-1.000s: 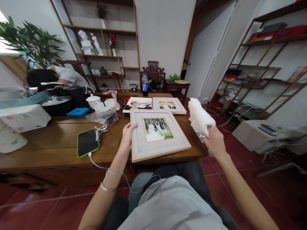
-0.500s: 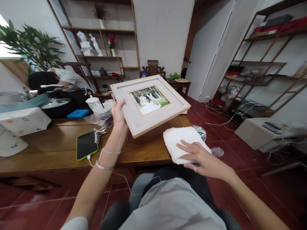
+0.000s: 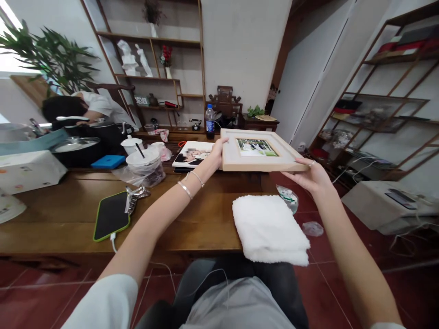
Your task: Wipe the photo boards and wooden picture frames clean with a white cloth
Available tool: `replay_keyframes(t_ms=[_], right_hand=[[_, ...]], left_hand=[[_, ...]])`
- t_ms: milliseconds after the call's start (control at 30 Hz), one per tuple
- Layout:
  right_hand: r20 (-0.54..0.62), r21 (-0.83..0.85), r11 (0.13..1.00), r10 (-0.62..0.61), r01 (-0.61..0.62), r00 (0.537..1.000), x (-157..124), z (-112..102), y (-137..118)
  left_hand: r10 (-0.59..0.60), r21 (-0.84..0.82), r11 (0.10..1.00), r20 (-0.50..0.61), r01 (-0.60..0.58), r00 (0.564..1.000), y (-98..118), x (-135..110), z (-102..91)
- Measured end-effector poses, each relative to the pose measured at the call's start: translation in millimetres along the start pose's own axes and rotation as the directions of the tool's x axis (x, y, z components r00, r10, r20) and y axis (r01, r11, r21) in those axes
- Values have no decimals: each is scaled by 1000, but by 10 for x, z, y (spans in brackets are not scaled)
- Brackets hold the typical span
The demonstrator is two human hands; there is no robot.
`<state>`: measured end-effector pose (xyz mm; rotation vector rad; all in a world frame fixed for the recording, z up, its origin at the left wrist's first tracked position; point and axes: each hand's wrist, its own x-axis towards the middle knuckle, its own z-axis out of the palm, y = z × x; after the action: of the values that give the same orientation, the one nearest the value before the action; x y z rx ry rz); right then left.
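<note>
Both my hands hold a pale wooden picture frame (image 3: 258, 156) with a wedding photo, lying nearly flat above the far side of the wooden table (image 3: 61, 210). My left hand (image 3: 216, 156) grips its left edge. My right hand (image 3: 310, 176) supports its right near corner from below. A folded white towel (image 3: 268, 228) lies at the table's near right corner, partly over my lap, with no hand on it. An unframed photo print (image 3: 192, 154) lies flat just left of the frame.
A phone in a green case (image 3: 111, 214) is plugged in at the left, with foil beside it. Cups in a plastic bag (image 3: 144, 165), pots and a white box stand further left. A water bottle (image 3: 209, 121) stands behind. Another person bends over at the far left. Shelves line the walls.
My right hand left the towel on the table corner and took the frame's right side. The frame went from tilted up in my left hand to nearly flat, further away.
</note>
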<state>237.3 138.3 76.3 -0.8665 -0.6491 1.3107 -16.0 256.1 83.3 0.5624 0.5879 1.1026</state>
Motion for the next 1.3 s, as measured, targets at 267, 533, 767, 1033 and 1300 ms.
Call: replay_keyframes(t_ms=[267,533,767,1033,1300], right_hand=[[-111,125,989,-60,73,992,350,-205,172],[-195,115,986,-98,122,976,469,-283,35],[-274,144,980,-97,140,957,463,-409,-32],[-279,168,967,-138,189,950,415,-467,-182],[-310,184,923,-273,339,911,154,-503,-528]], left_hand=[[-281,-28,960,-140,280,949,-473,-46,-462],[-195,-86,981,-357,176,914,-779,203,-392],[-133,-142,986,-317,92,939,-805,434,-302],[-67,-219,975,-147,33,987,-762,588,-179],[-58,-289,956,-47,42,997,-443,370,-90]])
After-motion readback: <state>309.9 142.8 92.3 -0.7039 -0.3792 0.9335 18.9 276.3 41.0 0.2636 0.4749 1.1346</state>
